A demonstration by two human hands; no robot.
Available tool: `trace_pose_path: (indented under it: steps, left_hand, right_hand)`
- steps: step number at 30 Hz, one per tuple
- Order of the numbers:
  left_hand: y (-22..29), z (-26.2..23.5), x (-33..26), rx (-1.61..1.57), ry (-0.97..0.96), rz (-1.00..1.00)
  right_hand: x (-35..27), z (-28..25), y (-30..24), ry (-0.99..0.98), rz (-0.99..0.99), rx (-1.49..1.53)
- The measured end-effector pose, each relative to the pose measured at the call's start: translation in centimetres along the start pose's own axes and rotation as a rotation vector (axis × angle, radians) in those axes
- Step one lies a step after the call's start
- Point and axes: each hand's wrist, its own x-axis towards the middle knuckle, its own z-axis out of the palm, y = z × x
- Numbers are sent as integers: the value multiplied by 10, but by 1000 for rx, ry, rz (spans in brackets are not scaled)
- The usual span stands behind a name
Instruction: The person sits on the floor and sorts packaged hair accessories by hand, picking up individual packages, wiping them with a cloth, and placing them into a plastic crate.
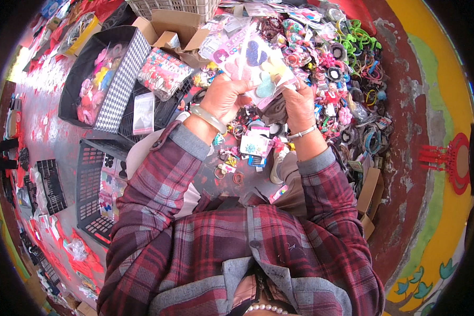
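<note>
While we look down over the plaid sleeves (154, 184), we see one clear packet (257, 67) lifted in front of the person, beside a large heap (329, 95) of small hair accessories; inside it we can distinguish rounded pieces (256, 53) in dark blue, yellow, mint and pink. The left hand (224, 100) has its grip closed upon the lower left edge of the packet; the right hand (300, 105) pinches the lower right edge, so the packet is grasped from both sides; how the fingers are placed behind it, we cannot tell. Around the left wrist we notice a pale bangle (208, 119), and around the right one a thin bracelet (302, 132) (each sits between the hand and the grey cuff). Below the hands, a white card (255, 144) with teal pieces lies among scattered hair ties (237, 178); toward our left stands a houndstooth-sided box (122, 79) with pink, yellow and blue items inside, and near it lies a clear bag (164, 72) of red and white articles; farther away we see an opened cardboard box (179, 23); bright green bands (361, 42) lie at the upper right of the heap.
</note>
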Motion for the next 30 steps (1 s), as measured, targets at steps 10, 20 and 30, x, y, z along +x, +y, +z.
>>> trace_pose_path:
  steps: [10, 20, 30]
  left_hand:
    - [1, -1, 2, -101, 25, 28]
    - [9, -8, 7, -138, 205, 110]
    - [3, -7, 7, -114, 163, 132]
  right_hand:
    - [2, -4, 1, 19, 43, 63]
    - [1, 1, -16, -8, 163, 33]
    - [7, -4, -12, 93, 194, 258]
